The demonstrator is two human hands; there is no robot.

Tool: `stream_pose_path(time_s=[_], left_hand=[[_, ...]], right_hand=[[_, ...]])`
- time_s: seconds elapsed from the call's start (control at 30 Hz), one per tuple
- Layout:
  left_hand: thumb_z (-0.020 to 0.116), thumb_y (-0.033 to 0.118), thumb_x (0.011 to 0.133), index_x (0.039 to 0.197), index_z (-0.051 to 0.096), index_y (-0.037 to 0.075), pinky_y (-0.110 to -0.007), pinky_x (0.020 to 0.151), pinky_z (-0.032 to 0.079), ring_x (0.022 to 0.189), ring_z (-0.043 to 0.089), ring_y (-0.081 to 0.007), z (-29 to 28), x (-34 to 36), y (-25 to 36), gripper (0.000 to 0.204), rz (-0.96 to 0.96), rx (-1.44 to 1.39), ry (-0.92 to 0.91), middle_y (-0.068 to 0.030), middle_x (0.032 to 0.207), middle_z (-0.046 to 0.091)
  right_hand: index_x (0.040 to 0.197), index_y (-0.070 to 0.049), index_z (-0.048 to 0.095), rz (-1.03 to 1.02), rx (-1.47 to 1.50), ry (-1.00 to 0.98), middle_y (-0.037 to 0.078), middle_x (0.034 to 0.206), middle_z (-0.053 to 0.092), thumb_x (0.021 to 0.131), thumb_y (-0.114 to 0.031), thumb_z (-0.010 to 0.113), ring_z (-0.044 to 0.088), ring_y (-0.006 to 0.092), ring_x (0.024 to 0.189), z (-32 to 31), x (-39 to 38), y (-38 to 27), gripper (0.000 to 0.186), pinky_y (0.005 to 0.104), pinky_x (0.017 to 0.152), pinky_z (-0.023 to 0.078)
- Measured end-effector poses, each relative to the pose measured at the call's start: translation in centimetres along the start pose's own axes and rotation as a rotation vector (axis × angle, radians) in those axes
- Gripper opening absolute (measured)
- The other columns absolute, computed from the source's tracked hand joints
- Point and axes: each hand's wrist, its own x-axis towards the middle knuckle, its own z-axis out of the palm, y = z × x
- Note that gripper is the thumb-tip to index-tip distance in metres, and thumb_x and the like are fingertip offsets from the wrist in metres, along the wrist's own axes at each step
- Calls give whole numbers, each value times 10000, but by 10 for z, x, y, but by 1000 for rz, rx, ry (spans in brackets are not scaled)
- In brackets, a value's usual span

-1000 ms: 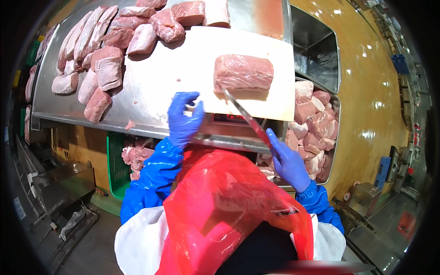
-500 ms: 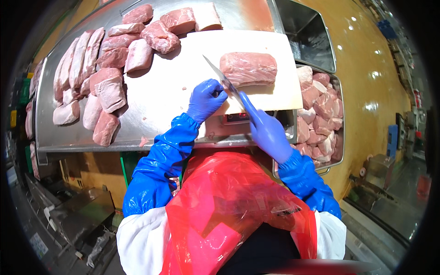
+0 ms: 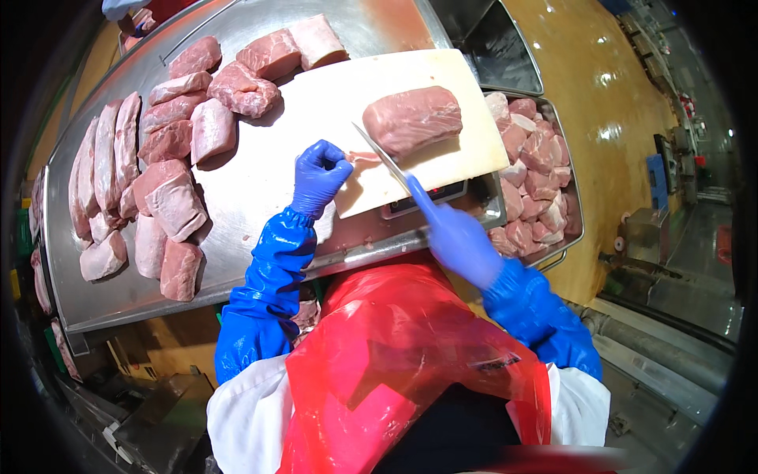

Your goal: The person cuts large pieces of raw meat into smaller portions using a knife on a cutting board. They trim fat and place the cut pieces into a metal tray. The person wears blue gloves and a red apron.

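The person's right hand (image 3: 458, 237), in a blue glove, is wrapped tight around the handle of a knife (image 3: 380, 156), whose blade slants up and to the left across a white cutting board (image 3: 316, 103). The blade's tip lies just beside the near left end of a large pink cut of meat (image 3: 412, 118) that rests on the right part of the board. The left hand (image 3: 318, 175), also gloved in blue, has its fingers bunched together, pinching a thin pale strip of trimming (image 3: 362, 157) that lies on the board right against the blade. The board sits on a steel worktop (image 3: 237, 229), and a scale (image 3: 430, 197) shows under its near edge. To the left and along the far side of the worktop lie many more pieces of raw meat (image 3: 158, 158), set close together. On the right, a metal bin (image 3: 570, 201) beside the board is full of smaller meat chunks (image 3: 533, 174). A red apron (image 3: 395, 363) and blue sleeves (image 3: 264, 300) fill the lower part of the view.
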Motion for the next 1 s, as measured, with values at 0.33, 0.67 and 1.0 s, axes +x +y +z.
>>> stream_pose_path(time_s=[0.33,0.67,1.0], left_hand=[[662,-7,852,985,590,48,-287,776,476,830,575,-168,-133,-254,-14,161,-348,486,453,-42,868,581],[811,240,728,1445,507,172,-549,1138,342,1397,358,-471,80,-54,74,782,334,1098,-59,-271,1522,363],[676,258,878,1276,636,30,-329,803,569,967,665,-187,38,177,73,461,-451,957,-629,-119,1036,710]], right_hand=[[1592,-121,292,-212,720,274,95,1264,618,1016,-152,528,596,120,826,-92,42,109,624,297,796,533],[1480,-122,370,-108,1739,466,82,932,594,981,-74,564,577,110,663,-19,165,112,538,205,541,485],[1599,-129,183,-131,1629,440,77,1012,584,982,-55,570,571,116,692,-39,124,100,732,267,554,539]])
